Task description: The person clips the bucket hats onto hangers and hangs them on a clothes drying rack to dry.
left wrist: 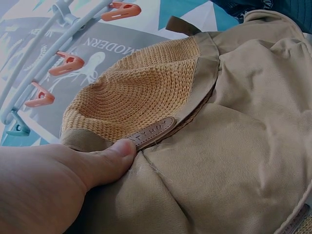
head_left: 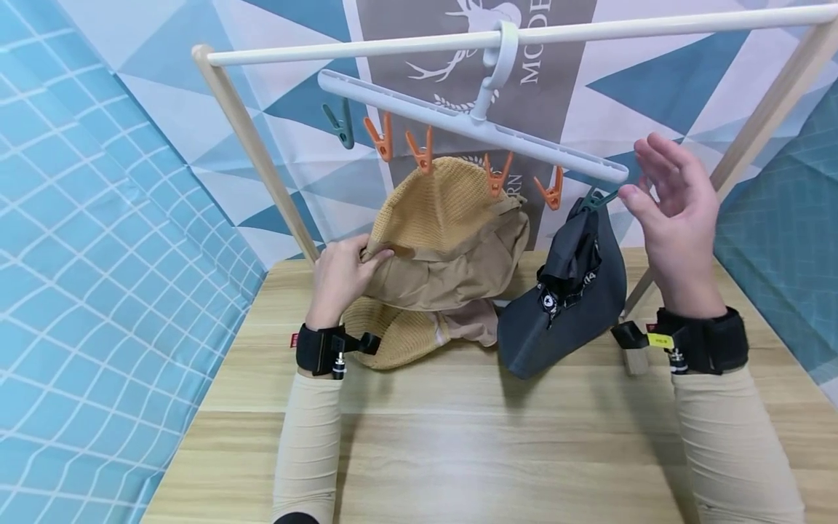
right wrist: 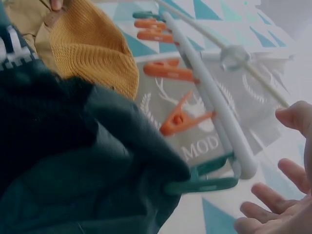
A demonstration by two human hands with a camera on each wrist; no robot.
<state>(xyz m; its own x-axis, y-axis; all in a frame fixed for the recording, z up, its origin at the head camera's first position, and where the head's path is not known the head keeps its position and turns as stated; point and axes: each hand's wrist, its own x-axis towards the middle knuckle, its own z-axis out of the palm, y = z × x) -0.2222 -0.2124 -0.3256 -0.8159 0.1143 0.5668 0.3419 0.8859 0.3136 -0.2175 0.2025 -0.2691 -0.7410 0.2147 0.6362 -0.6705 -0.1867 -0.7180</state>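
My left hand (head_left: 342, 280) pinches the edge of a tan sun hat with a woven straw crown (head_left: 439, 211), thumb beside its leather label (left wrist: 155, 132) in the left wrist view. The hat is lifted over a second straw-and-fabric hat (head_left: 399, 338) on the table. A dark bucket hat (head_left: 563, 291) hangs by its rim from a green clip (head_left: 597, 199) at the right end of a pale blue clip hanger (head_left: 474, 127). Beside that end my right hand (head_left: 677, 211) is raised, holding nothing, its fingers spread apart in the right wrist view.
The hanger hooks over a white rod (head_left: 366, 49) on wooden posts (head_left: 255, 149). Several orange clips (head_left: 422, 151) and another green clip (head_left: 340, 125) hang along it. Below is a wood-grain table (head_left: 419, 451); a patterned cloth (head_left: 655, 80) stands behind.
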